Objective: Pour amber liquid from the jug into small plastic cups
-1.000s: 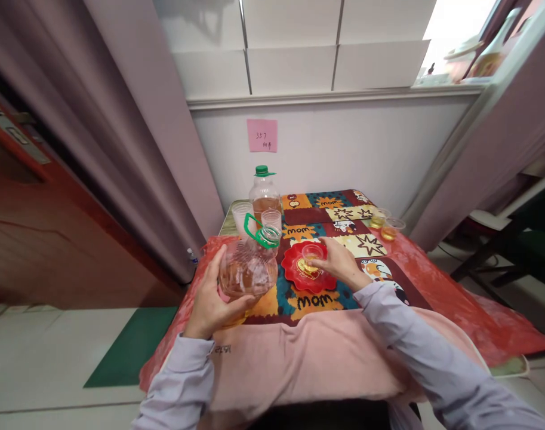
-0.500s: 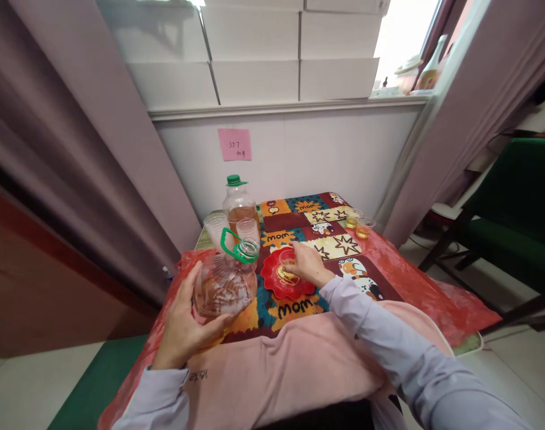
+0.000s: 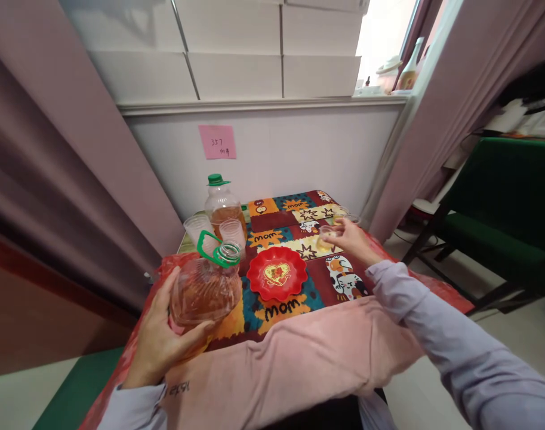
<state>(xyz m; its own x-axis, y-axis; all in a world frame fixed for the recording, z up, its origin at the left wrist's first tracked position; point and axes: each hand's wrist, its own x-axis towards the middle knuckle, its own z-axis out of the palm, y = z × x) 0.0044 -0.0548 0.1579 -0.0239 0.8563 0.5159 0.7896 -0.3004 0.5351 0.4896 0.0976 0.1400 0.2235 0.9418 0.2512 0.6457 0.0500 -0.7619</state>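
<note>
Right grip: the right hand [image 3: 353, 240] pinches a clear, round plastic cup [image 3: 325, 243], two o'clock of the red scalloped dish [image 3: 294, 282]!
Left grip: the left hand [image 3: 162, 340] cradles a clear, ribbed, green-handled plastic jug [image 3: 205, 292], dish's nine o'clock.
Cup: level, lightly squeezed works best here.
Looks: cup shows pale yellow inside; uncapped jug leans, amber within.

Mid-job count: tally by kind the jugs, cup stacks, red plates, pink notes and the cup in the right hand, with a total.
Jugs: 2 (front jug in the left hand, rear jug)
Cup stacks: 2
Red plate: 1
Pink note: 1
Cup in the right hand: 1
Total: 7
</note>
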